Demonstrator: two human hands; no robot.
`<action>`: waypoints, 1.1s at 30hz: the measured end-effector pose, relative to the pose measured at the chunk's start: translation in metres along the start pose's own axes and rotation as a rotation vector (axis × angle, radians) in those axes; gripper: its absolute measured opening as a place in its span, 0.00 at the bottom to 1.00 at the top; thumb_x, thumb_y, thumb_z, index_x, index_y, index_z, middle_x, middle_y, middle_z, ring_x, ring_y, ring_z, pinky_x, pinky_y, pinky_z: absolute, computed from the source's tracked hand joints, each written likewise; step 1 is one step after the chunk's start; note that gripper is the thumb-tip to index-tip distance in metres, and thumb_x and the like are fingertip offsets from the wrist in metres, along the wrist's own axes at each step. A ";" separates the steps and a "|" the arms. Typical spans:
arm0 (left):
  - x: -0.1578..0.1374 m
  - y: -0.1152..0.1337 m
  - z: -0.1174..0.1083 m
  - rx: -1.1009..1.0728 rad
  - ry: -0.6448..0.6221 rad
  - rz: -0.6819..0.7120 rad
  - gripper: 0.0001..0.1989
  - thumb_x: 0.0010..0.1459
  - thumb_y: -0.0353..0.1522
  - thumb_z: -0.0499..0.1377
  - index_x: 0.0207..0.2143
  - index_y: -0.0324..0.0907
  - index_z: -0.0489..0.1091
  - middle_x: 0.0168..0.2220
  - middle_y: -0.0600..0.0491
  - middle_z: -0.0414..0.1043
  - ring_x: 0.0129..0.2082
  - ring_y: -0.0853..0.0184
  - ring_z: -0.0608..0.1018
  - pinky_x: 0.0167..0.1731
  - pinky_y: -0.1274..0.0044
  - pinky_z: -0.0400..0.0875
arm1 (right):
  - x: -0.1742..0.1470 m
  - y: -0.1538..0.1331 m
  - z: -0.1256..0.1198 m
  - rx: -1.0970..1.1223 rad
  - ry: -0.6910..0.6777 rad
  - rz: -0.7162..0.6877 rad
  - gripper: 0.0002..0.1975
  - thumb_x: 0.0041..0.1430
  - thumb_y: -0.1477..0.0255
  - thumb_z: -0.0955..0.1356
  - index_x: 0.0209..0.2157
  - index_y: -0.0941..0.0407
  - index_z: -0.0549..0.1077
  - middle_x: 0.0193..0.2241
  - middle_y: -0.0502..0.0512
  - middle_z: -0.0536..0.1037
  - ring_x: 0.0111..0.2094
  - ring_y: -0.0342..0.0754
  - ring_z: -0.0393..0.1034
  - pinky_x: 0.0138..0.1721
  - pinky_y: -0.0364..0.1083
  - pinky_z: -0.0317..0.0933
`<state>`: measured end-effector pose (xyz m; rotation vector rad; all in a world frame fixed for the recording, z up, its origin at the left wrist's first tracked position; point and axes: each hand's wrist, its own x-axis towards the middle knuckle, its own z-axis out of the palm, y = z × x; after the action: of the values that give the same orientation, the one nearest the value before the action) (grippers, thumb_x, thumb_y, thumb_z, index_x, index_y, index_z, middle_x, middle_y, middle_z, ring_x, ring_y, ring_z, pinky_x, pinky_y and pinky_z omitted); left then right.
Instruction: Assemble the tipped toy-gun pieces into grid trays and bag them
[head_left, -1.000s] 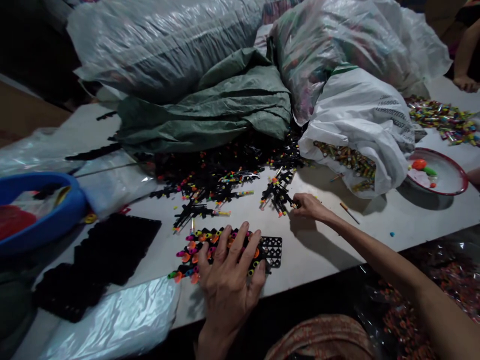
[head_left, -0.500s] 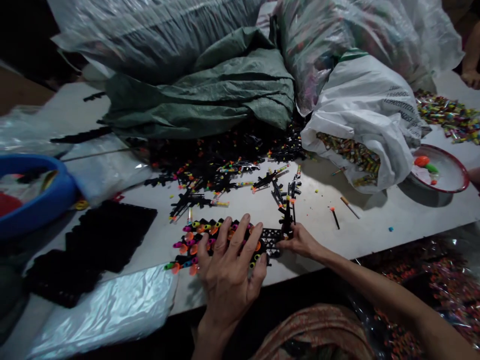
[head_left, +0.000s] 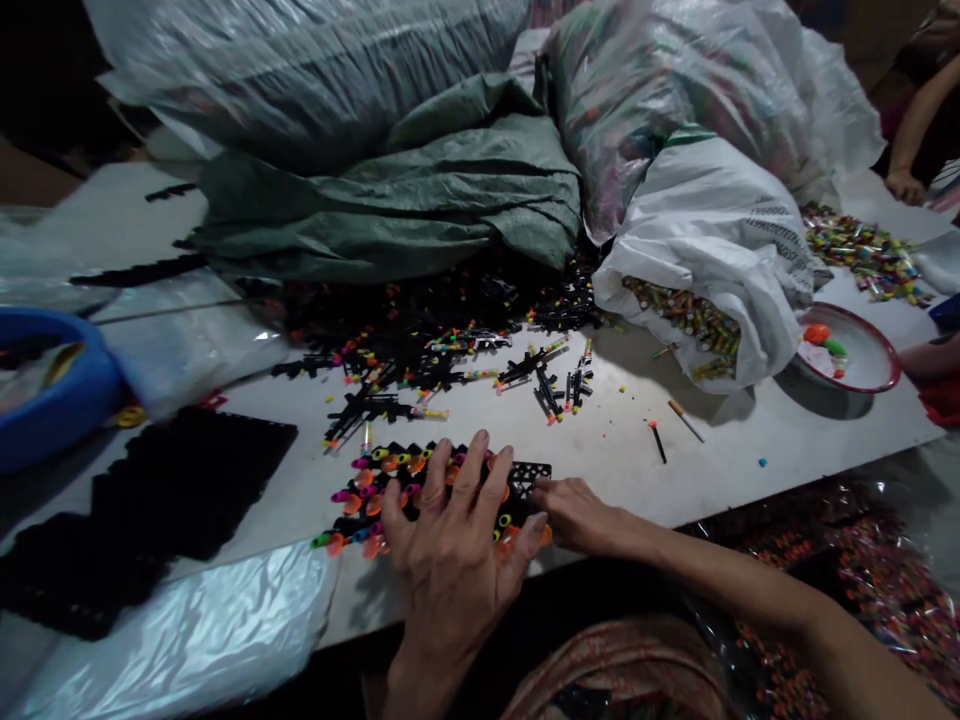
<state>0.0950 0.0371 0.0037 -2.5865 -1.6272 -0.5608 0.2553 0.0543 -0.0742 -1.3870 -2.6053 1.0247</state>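
Several toys (head_left: 365, 498), set along a black tray (head_left: 535, 471) on the counter (head_left: 720, 472), are covered by the left hand (head_left: 454, 545), its grip spread; whether anything is gripped by the curled right hand (head_left: 583, 515), beside them, cannot be told.

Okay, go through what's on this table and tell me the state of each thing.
Grid: partly covered with pieces, bare patch at its right end
Left hand: spread over the pieces
Right hand: fingers curled at the grid, grip unclear
Toy guns: loose, scattered
White sack: open, contents showing
Green sack: crumpled
Bowl: upright, holding things
Basin: upright, holding things
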 end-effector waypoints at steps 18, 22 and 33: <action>-0.001 -0.003 0.001 0.017 0.011 0.021 0.27 0.57 0.39 0.54 0.59 0.46 0.58 0.61 0.47 0.58 0.62 0.50 0.56 0.58 0.53 0.43 | 0.019 0.085 -0.046 0.099 0.328 0.203 0.03 0.55 0.78 0.66 0.34 0.60 0.68 0.31 0.52 0.72 0.31 0.42 0.65 0.31 0.39 0.56; -0.001 -0.003 0.000 0.015 -0.011 0.022 0.29 0.56 0.38 0.55 0.60 0.48 0.57 0.62 0.48 0.57 0.63 0.50 0.55 0.59 0.54 0.42 | 0.029 0.051 0.005 0.599 0.253 0.002 0.06 0.53 0.72 0.68 0.31 0.59 0.66 0.26 0.47 0.70 0.25 0.39 0.63 0.25 0.37 0.56; -0.002 -0.001 -0.001 -0.001 0.019 0.019 0.30 0.57 0.38 0.55 0.62 0.50 0.53 0.62 0.49 0.56 0.62 0.51 0.57 0.58 0.53 0.41 | 0.036 0.016 -0.016 -0.043 -0.015 -0.123 0.08 0.53 0.73 0.66 0.37 0.58 0.72 0.36 0.56 0.76 0.30 0.46 0.68 0.26 0.40 0.54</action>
<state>0.0935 0.0358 0.0037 -2.5866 -1.5951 -0.5826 0.2498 0.0958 -0.0804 -1.2129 -2.7003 0.9729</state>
